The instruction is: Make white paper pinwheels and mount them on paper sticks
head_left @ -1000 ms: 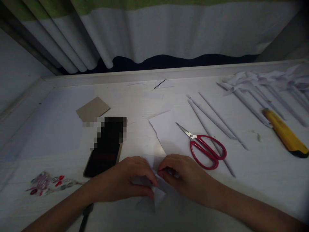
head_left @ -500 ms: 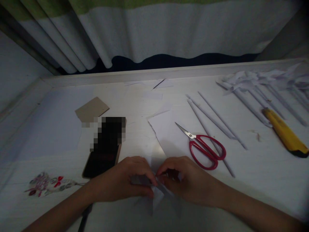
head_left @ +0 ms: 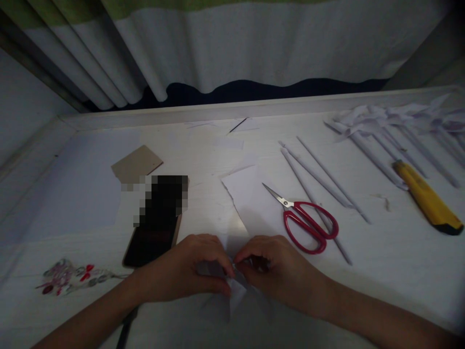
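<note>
Near the front of the white table, a folded piece of white paper [head_left: 237, 294] is pinched between my two hands. My left hand [head_left: 194, 269] closes thumb and fingers on its left side. The fingertips of my right hand [head_left: 278, 271] press together on it just beside the left ones, almost touching them. What lies right between the fingertips is too small and dark to make out. Beyond my right hand rest scissors with red handles [head_left: 310, 227], blades partly over a torn white sheet [head_left: 250, 191]. Thin rolled paper sticks [head_left: 319, 179] lie behind and under the scissors.
A phone [head_left: 150, 245], partly pixelated, lies beyond my left forearm, with a beaded charm [head_left: 69, 277] to its left. Behind it is a brown card [head_left: 138, 164]. At right are a yellow utility knife [head_left: 428, 196] and several paper shapes on sticks [head_left: 392, 116]. A curtain [head_left: 254, 43] hangs behind.
Both hands stay almost where they were, still pinching the paper. The whole view has shifted very slightly; nothing on the table has moved.
</note>
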A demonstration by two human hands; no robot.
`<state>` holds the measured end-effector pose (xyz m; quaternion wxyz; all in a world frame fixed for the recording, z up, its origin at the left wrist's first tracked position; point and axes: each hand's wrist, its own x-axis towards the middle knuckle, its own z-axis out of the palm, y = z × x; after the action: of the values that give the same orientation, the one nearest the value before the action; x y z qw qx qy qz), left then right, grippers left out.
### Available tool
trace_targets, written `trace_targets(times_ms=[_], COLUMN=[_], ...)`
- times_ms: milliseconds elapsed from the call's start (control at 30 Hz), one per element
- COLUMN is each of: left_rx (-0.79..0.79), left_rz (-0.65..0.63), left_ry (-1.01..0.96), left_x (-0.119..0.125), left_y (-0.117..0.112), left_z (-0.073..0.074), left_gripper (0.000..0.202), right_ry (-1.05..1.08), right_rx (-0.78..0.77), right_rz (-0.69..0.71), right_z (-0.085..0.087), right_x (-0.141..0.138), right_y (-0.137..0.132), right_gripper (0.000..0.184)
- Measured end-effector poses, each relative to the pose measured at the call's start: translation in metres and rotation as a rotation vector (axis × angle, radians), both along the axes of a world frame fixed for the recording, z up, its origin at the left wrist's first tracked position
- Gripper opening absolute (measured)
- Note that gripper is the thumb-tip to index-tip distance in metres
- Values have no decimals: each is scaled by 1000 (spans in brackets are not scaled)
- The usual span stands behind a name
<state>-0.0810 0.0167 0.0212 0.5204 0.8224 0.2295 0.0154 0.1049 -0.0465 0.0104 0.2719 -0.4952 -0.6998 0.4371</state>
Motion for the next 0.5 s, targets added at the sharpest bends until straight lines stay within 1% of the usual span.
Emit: trace_targets(times_ms=[167,333,500], left_rx=[7,22,36], left_rz=[4,14,75], left_ry=[33,41,68], left_x=[0,0,1], left_y=[-1,-3,-5], left_z=[1,0,1], left_gripper=[18,18,25], right_ry=[2,4,6], right_rx=[3,-39,-82], right_rz=[-4,-13,-32], right_z=[2,3,3], right_x=[-1,-1,0], right_y=[0,0,-1], right_gripper=[15,13,16])
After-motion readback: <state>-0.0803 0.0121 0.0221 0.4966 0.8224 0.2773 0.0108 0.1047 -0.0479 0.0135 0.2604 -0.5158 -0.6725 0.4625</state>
